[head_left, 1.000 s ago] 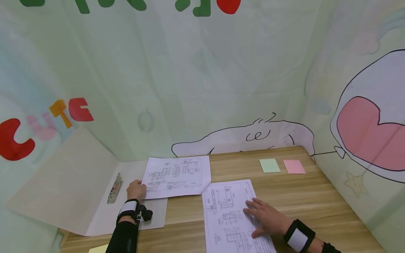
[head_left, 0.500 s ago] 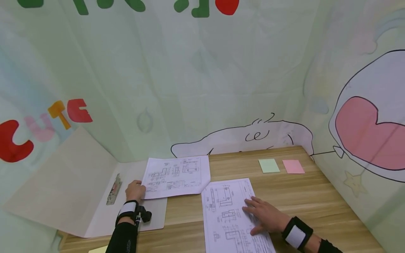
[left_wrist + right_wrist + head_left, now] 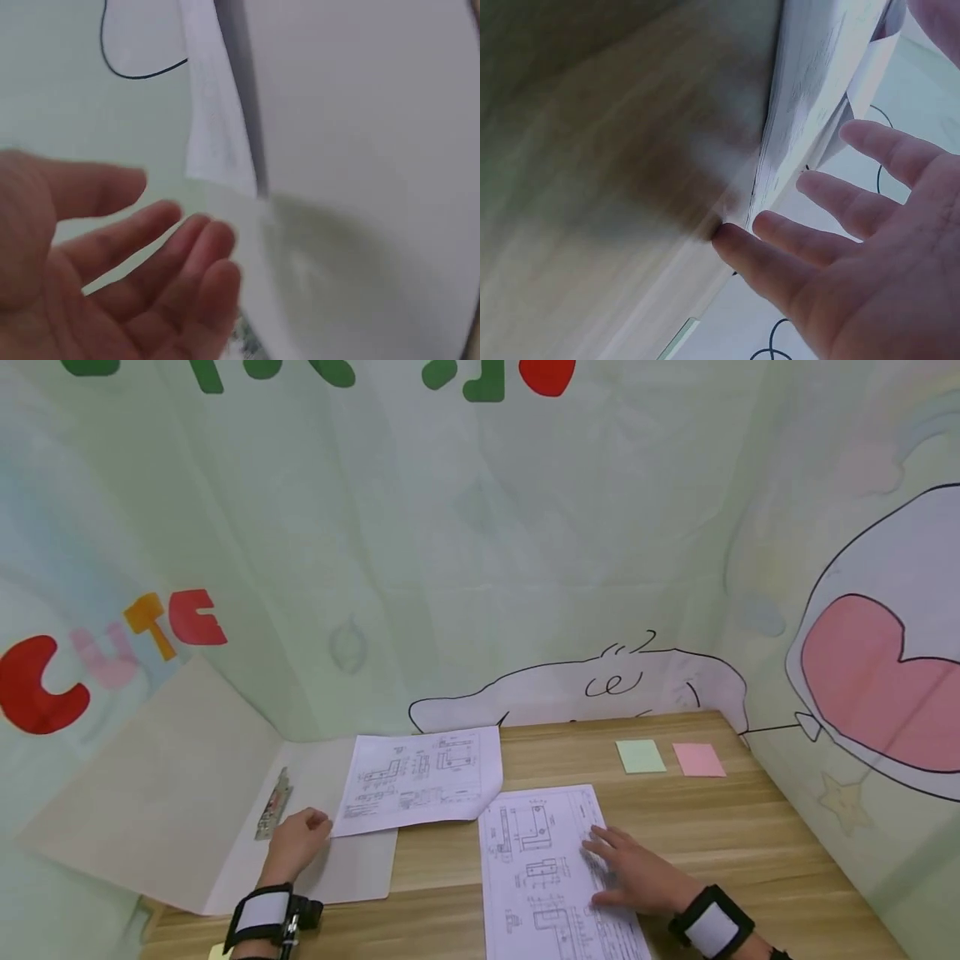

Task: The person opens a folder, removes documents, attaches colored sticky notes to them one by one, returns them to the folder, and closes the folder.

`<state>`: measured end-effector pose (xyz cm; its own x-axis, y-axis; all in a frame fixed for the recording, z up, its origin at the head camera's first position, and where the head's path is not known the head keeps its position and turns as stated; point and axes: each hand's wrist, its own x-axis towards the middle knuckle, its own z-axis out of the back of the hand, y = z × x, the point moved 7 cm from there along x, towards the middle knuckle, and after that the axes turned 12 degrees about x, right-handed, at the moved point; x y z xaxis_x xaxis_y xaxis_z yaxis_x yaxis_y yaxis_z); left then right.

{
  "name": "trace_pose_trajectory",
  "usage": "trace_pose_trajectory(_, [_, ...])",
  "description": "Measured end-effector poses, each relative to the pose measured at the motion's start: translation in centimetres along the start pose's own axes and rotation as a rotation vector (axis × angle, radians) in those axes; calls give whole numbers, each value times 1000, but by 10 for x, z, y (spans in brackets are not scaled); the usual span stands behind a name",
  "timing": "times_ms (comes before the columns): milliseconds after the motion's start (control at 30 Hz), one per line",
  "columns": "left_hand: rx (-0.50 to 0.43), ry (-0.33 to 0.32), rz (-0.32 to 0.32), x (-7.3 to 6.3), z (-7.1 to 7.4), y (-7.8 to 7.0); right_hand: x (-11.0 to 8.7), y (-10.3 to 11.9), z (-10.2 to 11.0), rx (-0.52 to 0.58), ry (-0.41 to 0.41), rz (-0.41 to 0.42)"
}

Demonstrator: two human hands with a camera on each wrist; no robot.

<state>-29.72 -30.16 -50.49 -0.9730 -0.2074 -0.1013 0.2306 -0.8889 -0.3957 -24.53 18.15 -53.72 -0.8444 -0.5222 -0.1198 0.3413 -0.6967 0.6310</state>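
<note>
In the head view, my left hand (image 3: 296, 843) hovers over the open white folder (image 3: 367, 868), its fingers loosely bent and apart. The left wrist view shows thumb and fingers holding nothing, near the raised edge of a paper sheet (image 3: 217, 127). That sheet is a technical drawing (image 3: 420, 777) lying partly on the folder, its lower right corner curled up. My right hand (image 3: 641, 877) rests with spread fingers at the right edge of a second technical drawing (image 3: 536, 877) on the table. Its fingers (image 3: 765, 262) are nearly straight in the right wrist view.
A metal clip (image 3: 273, 806) lies along the folder's inner side, and the cover (image 3: 165, 793) leans against the backdrop. Green (image 3: 641, 756) and pink (image 3: 699, 760) sticky notes lie at the back right of the wooden table (image 3: 750, 860). A yellow note (image 3: 217, 952) peeks out at front left.
My left hand has let go of the left edge of the upper drawing and drawn back toward me and left. The right hand stays in nearly the same place.
</note>
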Motion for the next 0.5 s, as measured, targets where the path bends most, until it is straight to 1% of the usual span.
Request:
trace_pose_trajectory(133, [106,77,-49,-21,7,2,-1,-2,3,12,-16,0])
trace_pose_trajectory(233, [175,129,-65,-38,10,10,-2,-4,3,20,-20,-1])
trace_pose_trajectory(300, [197,156,-54,-49,11,18,-2,-4,4,30,-25,-6])
trace_pose_trajectory(367, [218,169,-38,-58,12,28,-2,-4,4,40,-31,-16])
trace_pose_trajectory(500, [252,201,-13,-71,12,47,-4,-4,5,61,-39,-42])
